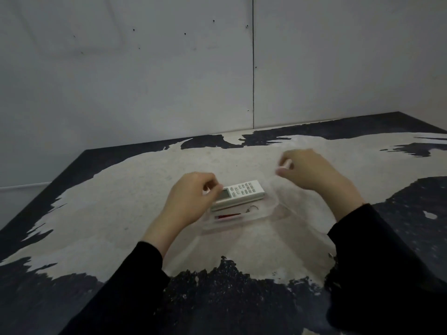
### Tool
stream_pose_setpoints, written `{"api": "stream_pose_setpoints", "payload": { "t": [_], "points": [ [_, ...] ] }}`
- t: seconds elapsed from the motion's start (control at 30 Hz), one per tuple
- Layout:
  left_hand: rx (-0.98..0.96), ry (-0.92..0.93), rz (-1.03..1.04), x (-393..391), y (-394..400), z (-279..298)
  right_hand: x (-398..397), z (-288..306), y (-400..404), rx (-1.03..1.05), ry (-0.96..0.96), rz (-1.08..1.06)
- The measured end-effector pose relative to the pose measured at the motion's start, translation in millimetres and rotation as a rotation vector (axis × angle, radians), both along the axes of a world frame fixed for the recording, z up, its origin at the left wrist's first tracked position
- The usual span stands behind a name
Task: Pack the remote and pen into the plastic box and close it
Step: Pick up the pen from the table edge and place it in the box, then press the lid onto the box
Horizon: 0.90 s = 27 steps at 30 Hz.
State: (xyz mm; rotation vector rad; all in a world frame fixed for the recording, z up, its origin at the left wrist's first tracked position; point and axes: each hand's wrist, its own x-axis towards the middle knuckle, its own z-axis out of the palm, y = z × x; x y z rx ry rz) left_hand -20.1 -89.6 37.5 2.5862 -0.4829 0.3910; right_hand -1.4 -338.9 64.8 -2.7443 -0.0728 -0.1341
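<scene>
A white remote [242, 192] lies in a shallow clear plastic box [271, 213] at the table's centre. A red pen [227, 216] lies beside it on the near side, also inside the box. A faint transparent lid [266, 240] slopes from my hands down toward me over the box. My left hand [191, 199] pinches its far left corner, covering the remote's left end. My right hand [307, 169] pinches the far right corner, raised above and to the right of the box. The lid's edges are hard to make out.
The table [121, 201] has a worn pale top with dark patches along its edges. A grey panelled wall [169, 68] stands right behind it. The table's left edge [36, 206] drops off to the floor.
</scene>
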Motion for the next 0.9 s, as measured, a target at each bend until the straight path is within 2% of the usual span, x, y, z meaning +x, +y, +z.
{"api": "stream_pose_setpoints", "payload": {
  "t": [0.03, 0.1, 0.17, 0.3, 0.37, 0.47, 0.53, 0.63, 0.7, 0.8, 0.9],
  "points": [
    [-0.075, -0.041, 0.049, -2, 4, -8, 0, -3, -10, -0.106, 0.114, -0.112],
    [-0.202, -0.028, 0.106, -3, 9, -23, 0, -11, -20, -0.259, 0.317, -0.195],
    [-0.346, 0.025, 0.148, -5, 9, -33, 2, -16, -23, -0.244, 0.353, -0.216],
    [-0.532, -0.011, 0.248, -9, 4, -38, 6, -12, -25, -0.098, 0.24, -0.301],
    [-0.642, 0.091, 0.262, -11, 2, -40, 7, -9, -29, -0.005, -0.011, -0.292],
    [-0.78, 0.198, 0.261, -8, 5, -44, 4, 2, -18, 0.036, -0.433, -0.129],
    [-0.8, 0.199, 0.267, -4, 7, -47, -1, 6, 5, 0.019, -0.59, 0.025],
    [-0.781, 0.142, 0.271, -2, 6, -49, -12, -2, 40, -0.144, -0.784, 0.211],
    [-0.775, 0.105, 0.27, -2, 6, -49, -15, -13, 56, -0.227, -0.755, 0.302],
    [-0.776, 0.093, 0.26, -4, 5, -49, -18, -34, 72, -0.292, -0.586, 0.483],
    [-0.796, 0.085, 0.263, -4, 4, -47, -26, -40, 72, -0.202, -0.45, 0.6]
  ]
}}
